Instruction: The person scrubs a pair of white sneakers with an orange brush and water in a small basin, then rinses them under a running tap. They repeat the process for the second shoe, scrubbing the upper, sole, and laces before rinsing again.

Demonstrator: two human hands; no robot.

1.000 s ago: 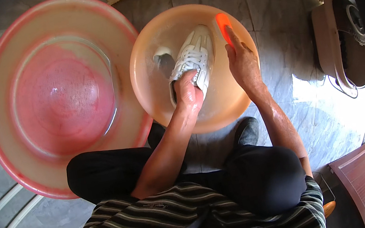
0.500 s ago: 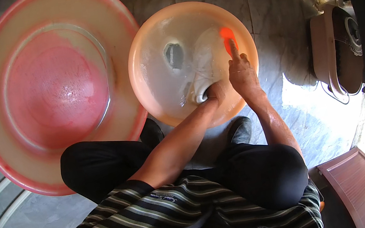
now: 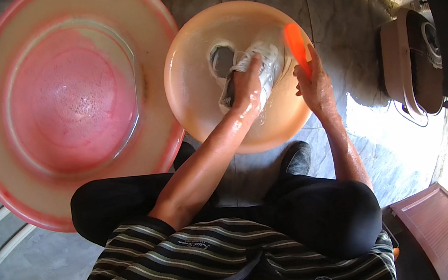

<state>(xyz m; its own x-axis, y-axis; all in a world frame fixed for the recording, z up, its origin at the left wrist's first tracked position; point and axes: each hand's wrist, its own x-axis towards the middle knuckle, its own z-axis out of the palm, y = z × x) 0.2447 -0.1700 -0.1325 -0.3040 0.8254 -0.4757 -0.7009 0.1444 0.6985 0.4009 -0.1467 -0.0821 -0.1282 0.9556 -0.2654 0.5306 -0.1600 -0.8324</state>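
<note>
Left hand (image 3: 248, 86) clamps a wet white sneaker (image 3: 257, 70) inside the round orange plastic basin (image 3: 195, 103) on the grey stone floor (image 3: 332, 11). Right hand (image 3: 313, 83) grips an orange brush (image 3: 297, 46) beside the shoe. A large pink tub (image 3: 148, 29) of water touches the basin's left.

Left hand (image 3: 244, 85) clamped; right hand (image 3: 313, 82) clenched.

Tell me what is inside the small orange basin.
Inside the small orange basin lies a white sneaker in soapy water. The left hand grips its middle, covering that part; the right hand holds an orange brush beside it. The basin's bottom under the shoe is hidden.
</note>
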